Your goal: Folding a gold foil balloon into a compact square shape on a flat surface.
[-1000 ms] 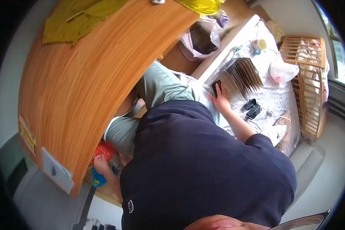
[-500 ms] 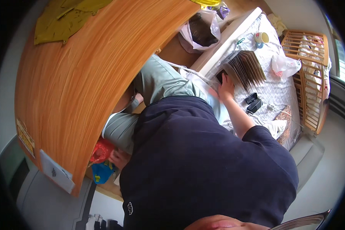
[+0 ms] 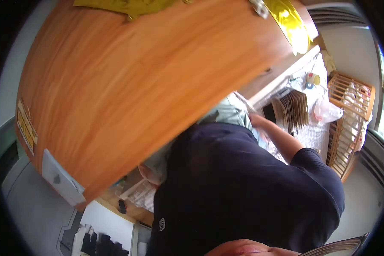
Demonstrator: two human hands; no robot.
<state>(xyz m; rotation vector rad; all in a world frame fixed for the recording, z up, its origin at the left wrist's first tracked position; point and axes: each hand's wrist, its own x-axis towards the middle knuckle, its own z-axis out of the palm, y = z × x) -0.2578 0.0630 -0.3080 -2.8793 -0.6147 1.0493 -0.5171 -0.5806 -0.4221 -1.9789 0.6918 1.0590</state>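
Note:
My right hand rests low at the bed edge, next to my grey-green trousers. Its fingers are blurred and partly hidden. Just beyond it is a dark flat rectangle, against a fanned-out stack of brown sheets. Below the table edge, a blurred skin-coloured patch shows beside my trouser leg. It may be my left hand; no fingers can be made out.
A wood-grain table covers the left and middle. Yellow film lies at its far right corner, a white sheet at its near left. On the bed are a cup and plastic bag, with a slatted wooden rack behind.
The view has shifted, and the table fills more of it. My right hand has drawn back from the dark rectangle toward my leg. The red and blue things near my left hand are out of sight.

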